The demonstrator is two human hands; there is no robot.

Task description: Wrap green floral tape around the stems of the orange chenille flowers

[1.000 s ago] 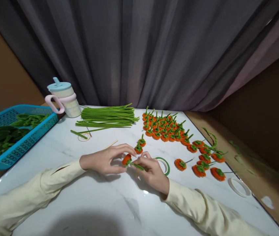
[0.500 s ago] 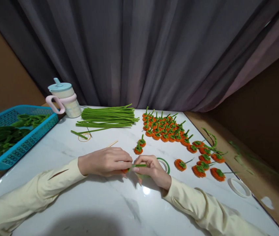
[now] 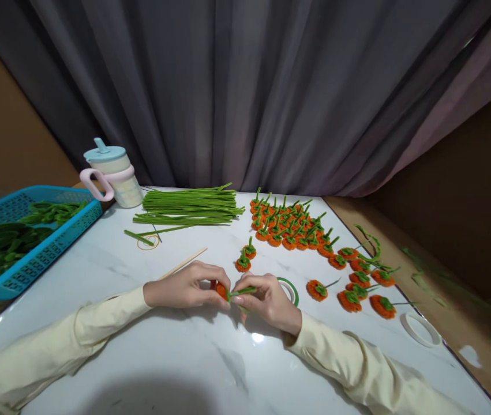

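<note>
My left hand (image 3: 187,286) pinches a small orange pipe-cleaner pumpkin (image 3: 221,290) just above the white marble table (image 3: 162,357). My right hand (image 3: 266,300) is closed on the pumpkin's green stem (image 3: 243,291), which points right from the orange part. Both hands meet at the table's middle. Two finished pumpkins (image 3: 245,257) stand just behind my fingers. A roll of green tape (image 3: 292,288) lies partly hidden behind my right hand. A thin wooden stick (image 3: 182,264) lies behind my left hand.
A large cluster of finished pumpkins (image 3: 291,225) covers the right back of the table, with more flat ones (image 3: 358,282) at the right. A bundle of green pipe cleaners (image 3: 188,208), a lidded cup (image 3: 113,173), a blue basket (image 3: 33,253) of green leaves and a white tape ring (image 3: 422,328) surround them.
Both hands closed together on the pumpkin and drew slightly nearer to me. The left hand turned, so the orange part shows again between the fingers and the wooden stick is uncovered.
</note>
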